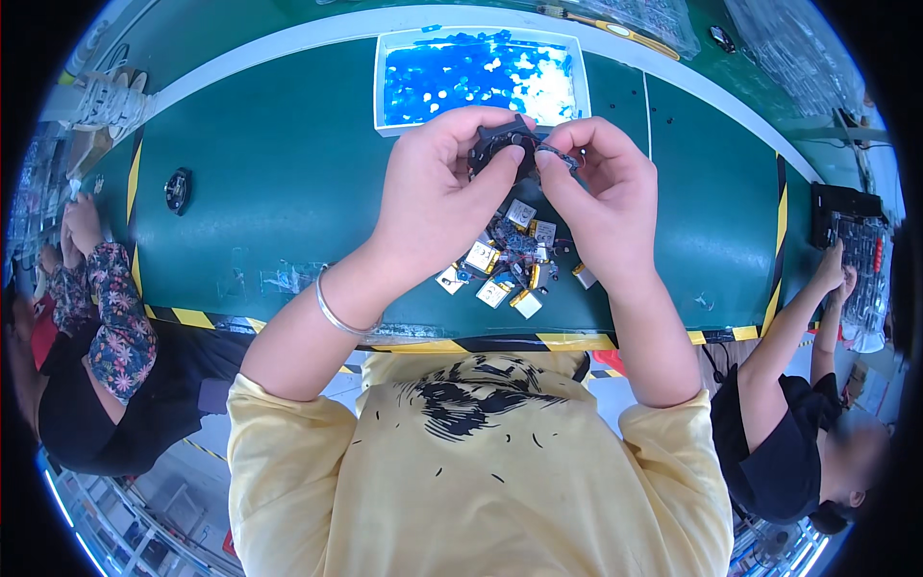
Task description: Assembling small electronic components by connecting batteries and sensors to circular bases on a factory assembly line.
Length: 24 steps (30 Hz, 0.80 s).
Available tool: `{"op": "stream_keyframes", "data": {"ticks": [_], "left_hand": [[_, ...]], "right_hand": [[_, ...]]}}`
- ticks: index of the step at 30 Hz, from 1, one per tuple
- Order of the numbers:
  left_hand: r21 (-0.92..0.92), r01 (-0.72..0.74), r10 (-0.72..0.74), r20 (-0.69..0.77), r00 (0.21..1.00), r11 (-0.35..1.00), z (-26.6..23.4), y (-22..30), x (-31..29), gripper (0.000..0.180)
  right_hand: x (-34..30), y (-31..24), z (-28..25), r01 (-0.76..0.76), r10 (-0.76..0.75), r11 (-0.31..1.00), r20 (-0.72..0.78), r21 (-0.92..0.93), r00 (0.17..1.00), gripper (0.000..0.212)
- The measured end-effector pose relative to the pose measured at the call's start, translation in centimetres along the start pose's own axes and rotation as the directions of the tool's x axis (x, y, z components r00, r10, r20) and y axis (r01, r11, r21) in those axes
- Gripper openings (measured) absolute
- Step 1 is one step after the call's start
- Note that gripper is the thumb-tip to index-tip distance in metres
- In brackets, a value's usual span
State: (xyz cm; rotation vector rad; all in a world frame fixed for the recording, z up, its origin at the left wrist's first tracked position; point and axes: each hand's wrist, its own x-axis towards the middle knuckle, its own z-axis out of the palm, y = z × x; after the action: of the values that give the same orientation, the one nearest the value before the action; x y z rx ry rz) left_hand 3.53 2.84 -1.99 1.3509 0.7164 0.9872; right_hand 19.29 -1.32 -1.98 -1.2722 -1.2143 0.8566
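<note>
Above the green mat, my left hand is closed around a black plastic housing, thumb pressed on its face. Beside it my right hand pinches a small dark part with thin wires; its exact kind cannot be made out. The two parts meet between my fingertips. Below my hands lies a heap of small silver battery packs with yellow tape edges, mixed with dark wired pieces. My right wrist partly covers one battery at the heap's right side.
A white tray of blue and white small pieces stands beyond my hands. A round black part lies at the left of the green mat. Yellow-black tape borders the mat. A yellow-handled brush rests behind. People work at both sides.
</note>
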Motion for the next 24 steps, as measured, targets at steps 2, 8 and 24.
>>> {"op": "stream_keyframes", "data": {"ticks": [2,8,24], "left_hand": [[-0.03,-0.002,0.001,-0.023,1.0,1.0,0.2,0.0,0.0,0.021],[0.006,0.026,-0.025,-0.038,0.999,1.0,-0.1,0.1,0.2,0.015],[-0.142,0.102,-0.092,0.071,0.993,0.985,-1.1,0.3,0.9,0.014]], "right_hand": [[0.1,0.1,0.0,0.0,0.0,0.999,0.001,-0.035,1.0,0.013],[0.1,0.1,0.2,0.03,-0.029,0.997,0.011,-0.066,1.0,0.013],[-0.3,-1.3,-0.3,-0.037,0.028,0.994,0.09,0.104,0.996,0.011]]}}
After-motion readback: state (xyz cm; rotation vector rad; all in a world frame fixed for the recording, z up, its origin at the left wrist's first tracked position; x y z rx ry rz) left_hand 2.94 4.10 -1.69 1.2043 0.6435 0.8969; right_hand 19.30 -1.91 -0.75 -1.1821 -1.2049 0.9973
